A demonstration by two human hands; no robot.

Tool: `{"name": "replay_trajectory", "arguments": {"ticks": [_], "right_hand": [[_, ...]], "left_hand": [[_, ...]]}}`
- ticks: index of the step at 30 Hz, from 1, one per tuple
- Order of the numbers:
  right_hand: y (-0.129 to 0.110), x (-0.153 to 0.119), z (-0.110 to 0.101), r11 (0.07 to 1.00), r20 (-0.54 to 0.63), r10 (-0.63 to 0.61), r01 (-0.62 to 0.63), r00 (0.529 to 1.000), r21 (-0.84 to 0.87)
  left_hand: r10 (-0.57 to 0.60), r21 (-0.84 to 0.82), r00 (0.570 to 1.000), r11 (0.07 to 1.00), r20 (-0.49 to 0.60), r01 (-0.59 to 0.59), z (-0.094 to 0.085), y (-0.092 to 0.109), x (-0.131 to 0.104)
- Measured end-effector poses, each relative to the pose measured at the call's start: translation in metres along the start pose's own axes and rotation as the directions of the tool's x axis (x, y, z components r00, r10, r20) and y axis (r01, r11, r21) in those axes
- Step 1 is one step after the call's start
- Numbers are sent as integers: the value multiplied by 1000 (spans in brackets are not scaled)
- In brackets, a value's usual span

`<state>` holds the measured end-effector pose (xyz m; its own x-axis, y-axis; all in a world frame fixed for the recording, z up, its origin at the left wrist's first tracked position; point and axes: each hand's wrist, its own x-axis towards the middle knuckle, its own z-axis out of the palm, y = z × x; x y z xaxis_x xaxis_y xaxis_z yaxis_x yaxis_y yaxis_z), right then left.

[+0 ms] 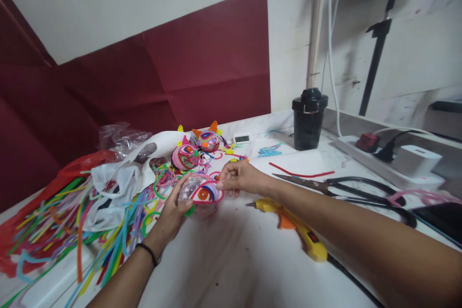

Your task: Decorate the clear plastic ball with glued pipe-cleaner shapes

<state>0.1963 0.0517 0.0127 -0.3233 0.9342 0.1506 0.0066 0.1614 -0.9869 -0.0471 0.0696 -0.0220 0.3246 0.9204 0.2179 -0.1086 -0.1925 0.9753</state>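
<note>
Head view shows us a yellow hot-glue gun [299, 229] beside our right forearm. Just beyond, our left hand [173, 208] clasps a rounded clear plastic piece [207, 211] with a pink-rimmed eye [204, 194]; our right hand [235, 178] bends its fingers at the piece's right edge, whether pinching we cannot tell. Farther back sit two decorated animal figures [186, 155], then maroon paper [216, 65].

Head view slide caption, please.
Left hand holds a clear plastic craft, right hand at its pink pipe-cleaner trim, near a yellow glue gun.
</note>
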Motion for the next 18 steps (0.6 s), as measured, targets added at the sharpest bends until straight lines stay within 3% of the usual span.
{"name": "replay_trajectory", "arguments": {"ticks": [7,12,15,18], "right_hand": [[-5,0,4,997,-48,-60,58,997,-50],[-7,2,1,976,-88,-179,166,980,-144],[-16,1,1,920,-98,-330,297,939,-256],[-28,-2,6,821,-21,-478,438,878,-365]], "left_hand": [[-75,-138,994,988,-84,63,9,8,-1],[-121,-239,990,966,-72,101,7,10,-1],[-162,-296,984,946,-79,132,7,11,-1],[-217,-327,972,928,-85,179,10,16,-2]]}}
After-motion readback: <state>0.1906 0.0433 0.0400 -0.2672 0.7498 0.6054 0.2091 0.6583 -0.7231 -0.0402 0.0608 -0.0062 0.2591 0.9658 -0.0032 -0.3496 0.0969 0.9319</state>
